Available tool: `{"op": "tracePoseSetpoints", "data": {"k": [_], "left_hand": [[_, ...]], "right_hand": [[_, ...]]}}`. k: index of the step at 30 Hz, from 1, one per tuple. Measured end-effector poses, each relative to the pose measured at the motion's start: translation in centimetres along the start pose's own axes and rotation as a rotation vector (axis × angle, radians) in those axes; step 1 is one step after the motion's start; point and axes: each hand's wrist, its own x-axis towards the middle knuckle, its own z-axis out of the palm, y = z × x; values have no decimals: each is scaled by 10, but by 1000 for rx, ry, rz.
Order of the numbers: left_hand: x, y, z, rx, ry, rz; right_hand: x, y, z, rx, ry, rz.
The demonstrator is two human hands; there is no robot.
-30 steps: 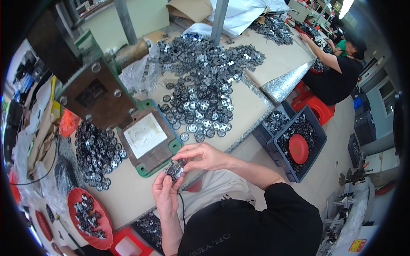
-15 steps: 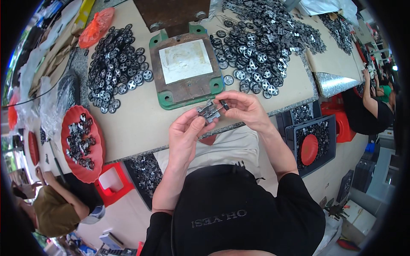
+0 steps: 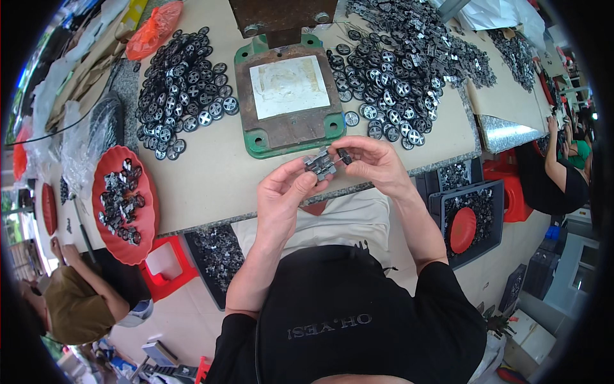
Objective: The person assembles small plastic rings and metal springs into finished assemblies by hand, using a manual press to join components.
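My left hand [image 3: 281, 195] pinches a small grey plastic part with several notches, like a toy-car chassis [image 3: 318, 165], between thumb and fingers. Close to its right side, my right hand [image 3: 378, 165] grips a small black wheel [image 3: 344, 156] by its edge. A thin metal axle shows between wheel and chassis; how far it sits inside the chassis is too small to tell. Both hands are above the table's near edge, just in front of a press with a green base [image 3: 268, 152] and a white pad [image 3: 289, 89] on its brown plate.
Piles of black wheels with silver spokes lie left [image 3: 185, 96] and right [image 3: 390, 96] of the press. Grey parts [image 3: 448, 54] are heaped at back right. A red scalloped tray [image 3: 151, 214] stands left, a dark crate [image 3: 495, 237] lower right. A co-worker [image 3: 80, 304] sits left.
The view has shifted a little, so the press and piles appear farther right and higher. Both hands keep their grips; chassis and wheel stay close together, slightly turned.
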Motion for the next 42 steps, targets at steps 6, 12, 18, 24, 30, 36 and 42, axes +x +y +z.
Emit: {"op": "tracePoseSetpoints", "data": {"k": [6, 12, 18, 24, 30, 36, 42], "left_hand": [[-3, 1, 4, 44, 10, 10], [0, -5, -1, 137, 0, 78], [6, -1, -7, 116, -17, 59], [-4, -3, -14, -120, 7, -27], [-2, -18, -9, -310, -84, -10], [-9, 17, -13, 30, -160, -26], [-6, 32, -8, 272, -149, -19]], "right_hand": [[-3, -2, 2, -9, 22, 23], [-2, 1, 2, -227, 135, 17], [4, 4, 2, -116, 136, 107], [11, 7, 17, -123, 85, -33], [-7, 6, 27, -126, 258, 116], [12, -20, 35, -531, 70, -26], [24, -44, 48, -893, -42, -58]]}}
